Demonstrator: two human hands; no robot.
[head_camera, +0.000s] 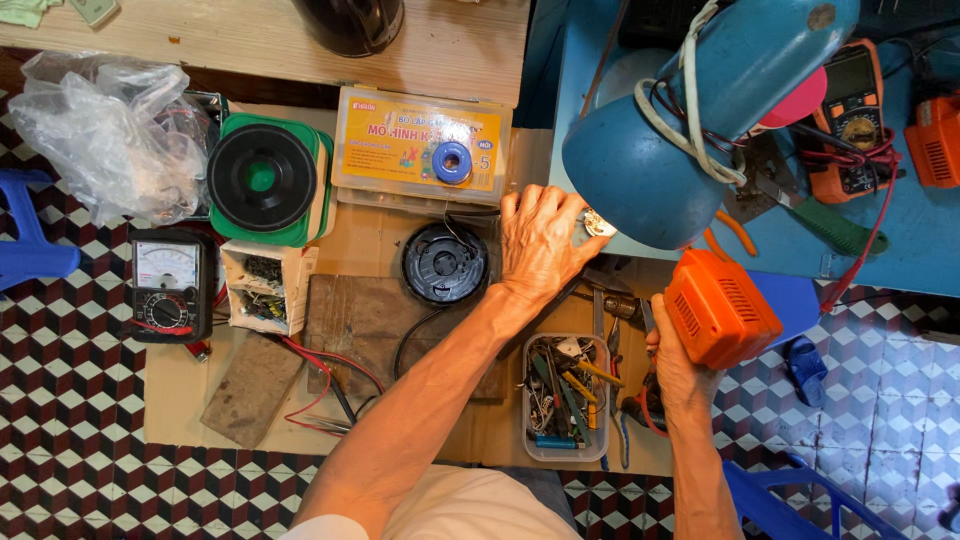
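Observation:
My left hand (540, 243) reaches forward over the cardboard mat, fingers spread, its fingertips at the lit bulb under the blue desk lamp shade (690, 110). Whether it grips the bulb or only touches it is hidden by the shade. My right hand (675, 360) holds an orange boxy device (720, 308) just below the lamp. A black round speaker-like disc (445, 263) with a wire lies just left of my left wrist.
A clear tray of small tools (563, 398) sits between my arms. An analog meter (167, 285), a green-and-black spool (265, 178), a yellow parts box (422, 145), a plastic bag (110, 130) and wooden blocks (355, 320) lie to the left. An orange multimeter (850, 120) rests on the blue table.

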